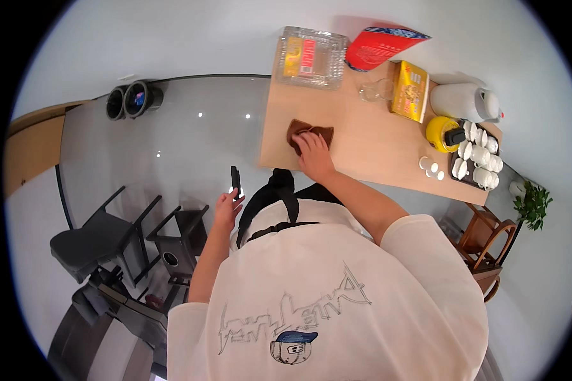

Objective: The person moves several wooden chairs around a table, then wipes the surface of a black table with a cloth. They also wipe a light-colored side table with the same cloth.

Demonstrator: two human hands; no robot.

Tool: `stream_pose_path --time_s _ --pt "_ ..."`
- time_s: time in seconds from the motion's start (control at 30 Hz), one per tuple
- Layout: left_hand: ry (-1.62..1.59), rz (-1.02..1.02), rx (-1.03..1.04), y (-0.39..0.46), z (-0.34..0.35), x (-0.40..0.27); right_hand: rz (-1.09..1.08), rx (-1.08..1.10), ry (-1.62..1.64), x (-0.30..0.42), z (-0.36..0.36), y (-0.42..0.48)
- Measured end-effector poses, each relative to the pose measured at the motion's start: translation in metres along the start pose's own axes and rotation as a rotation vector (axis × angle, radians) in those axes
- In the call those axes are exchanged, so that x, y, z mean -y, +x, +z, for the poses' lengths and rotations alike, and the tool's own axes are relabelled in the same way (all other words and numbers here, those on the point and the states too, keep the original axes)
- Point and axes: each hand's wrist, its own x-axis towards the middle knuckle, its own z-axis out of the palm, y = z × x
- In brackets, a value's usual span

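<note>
My right hand (316, 155) rests on a crumpled brown cloth (323, 135) near the left end of the wooden table (362, 133). Its fingers press down on the cloth; whether they grip it or only touch it is hard to make out. Off the table's left edge, over the grey floor, my left hand (227, 208) holds a slim black object (235, 176) that points away from me. What exactly that object is cannot be told.
Along the table's far side are a clear plastic container (331, 59), a red bag (376, 47), a glass vessel (369, 91), a yellow box (411, 93) and a white jug (457, 101). A yellow-bodied canister (441, 133), paper cups (428, 164) and a tray of white cups (480, 155) stand right. Chairs (107, 233) are at left.
</note>
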Motion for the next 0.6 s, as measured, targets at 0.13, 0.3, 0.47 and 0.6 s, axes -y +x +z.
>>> stream_pose_path --time_s 0.13,0.3,0.47,0.6 --pt "-0.064 -0.029 -0.073 -0.008 -0.039 0.016 0.152 -0.087 -0.036 0.016 0.009 0.035" --pt "-0.031 -0.067 -0.145 -0.017 -0.091 0.033 -0.219 0.092 -0.144 0.053 0.036 0.027" --pt "0.008 -0.077 -0.221 -0.013 -0.106 0.014 -0.434 0.23 -0.155 0.07 0.046 0.009" --pt "0.063 -0.04 -0.183 -0.001 -0.076 -0.022 -0.501 0.31 -0.151 0.031 0.03 -0.014"
